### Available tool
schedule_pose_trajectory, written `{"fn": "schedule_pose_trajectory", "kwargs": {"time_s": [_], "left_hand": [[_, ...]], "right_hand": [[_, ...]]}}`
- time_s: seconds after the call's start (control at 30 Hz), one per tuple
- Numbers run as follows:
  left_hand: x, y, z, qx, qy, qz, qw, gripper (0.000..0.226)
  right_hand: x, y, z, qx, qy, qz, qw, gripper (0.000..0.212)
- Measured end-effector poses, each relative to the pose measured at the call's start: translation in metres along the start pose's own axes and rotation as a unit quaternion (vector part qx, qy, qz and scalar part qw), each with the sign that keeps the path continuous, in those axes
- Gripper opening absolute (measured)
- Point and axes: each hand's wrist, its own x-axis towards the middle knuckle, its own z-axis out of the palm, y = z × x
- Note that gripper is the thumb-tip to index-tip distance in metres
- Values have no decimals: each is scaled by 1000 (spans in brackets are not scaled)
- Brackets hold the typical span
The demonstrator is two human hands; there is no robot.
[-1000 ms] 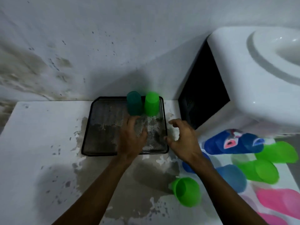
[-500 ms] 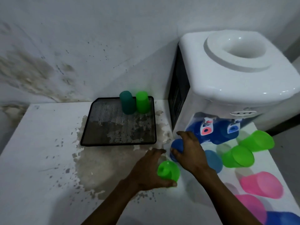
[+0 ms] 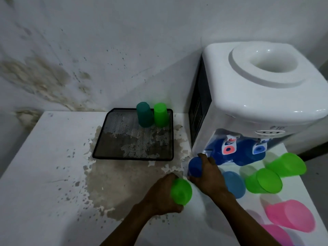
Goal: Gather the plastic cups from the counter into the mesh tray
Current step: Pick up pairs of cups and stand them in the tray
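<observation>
A black mesh tray (image 3: pixel 113 137) lies on the white counter. Two cups stand upside down at its far right corner: a teal cup (image 3: pixel 144 114) and a green cup (image 3: pixel 160 114). In front of the tray, my left hand (image 3: pixel 159 196) grips a bright green cup (image 3: pixel 181 191). Just to the right, my right hand (image 3: pixel 210 176) is closed around a dark blue cup (image 3: pixel 194 166). Loose cups lie on their sides to the right: a light blue cup (image 3: pixel 233 183), two green ones (image 3: pixel 262 181) (image 3: pixel 288 164) and pink ones (image 3: pixel 291 217).
A white water dispenser (image 3: pixel 257 103) stands at the right against the wall, with blue taps above the loose cups. The counter (image 3: pixel 44 174) has flaked, stained paint in front of the tray. Its left part holds no objects.
Both hands left the tray and moved right and nearer. The left hand took hold of the green cup; the right closed on the dark blue cup.
</observation>
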Motion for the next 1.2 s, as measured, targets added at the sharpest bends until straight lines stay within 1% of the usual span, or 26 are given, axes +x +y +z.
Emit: {"fn": "schedule_pose_trajectory", "kwargs": {"time_s": [0.1,0.2,0.27,0.3,0.37,0.43,0.47,0.5,0.57,0.6,0.63,0.67,0.73,0.8,0.83,0.87,0.93,0.97,1.0,1.03,1.07,1.13,1.17,1.2], "left_hand": [[-1,-7,-14,-97,60,-46,992,69],[1,-17,-33,-224,134,-97,961,66],[5,-23,-49,-309,182,-107,927,58],[8,-24,-57,-356,207,-112,904,54],[14,-27,-73,-450,252,-130,847,41],[22,-28,-88,-509,279,-157,799,24],[26,-25,-94,-524,282,-173,785,24],[33,-29,-103,-537,282,-191,772,28],[43,-32,-118,-555,271,-221,754,35],[48,-32,-125,-564,263,-230,748,34],[51,-33,-131,-569,254,-236,746,32],[56,-37,-137,-569,243,-244,747,29],[65,-43,-145,-551,213,-267,762,26],[72,-48,-151,-526,185,-294,776,26],[77,-52,-154,-512,175,-306,783,28],[82,-57,-156,-499,170,-314,790,32],[92,-65,-158,-465,183,-314,807,48],[96,-69,-158,-430,192,-309,826,59],[99,-71,-159,-376,201,-304,852,68],[102,-73,-161,-311,216,-292,878,71],[104,-74,-163,-249,234,-277,898,67],[106,-71,-170,-139,258,-234,927,57],[108,-71,-173,-92,264,-209,937,57],[110,-70,-175,-51,269,-186,943,60]], "right_hand": [[4,-3,4,29,29,3,999,86],[8,-10,5,89,51,-8,995,86],[13,-21,8,152,66,-13,986,90],[17,-28,9,183,79,-10,980,92],[24,-43,12,253,97,2,963,91],[32,-57,15,340,100,24,935,83],[35,-62,13,388,97,36,916,76],[44,-71,15,438,87,51,893,66],[56,-84,15,536,65,96,836,37],[60,-90,14,582,49,130,801,24],[64,-96,13,619,28,169,767,18],[71,-101,15,649,-1,203,733,21],[81,-110,15,695,-74,247,671,32],[88,-117,12,723,-129,271,623,34],[93,-120,12,727,-146,286,607,34],[98,-124,13,725,-160,300,599,34],[107,-130,14,710,-189,320,599,41],[112,-133,15,703,-201,330,597,48],[117,-135,17,703,-207,343,588,53],[123,-137,18,712,-205,359,567,56],[129,-139,21,727,-196,379,538,56],[139,-141,23,759,-183,410,471,58],[145,-142,26,767,-187,421,447,60],[150,-142,27,770,-193,429,432,61]]}}
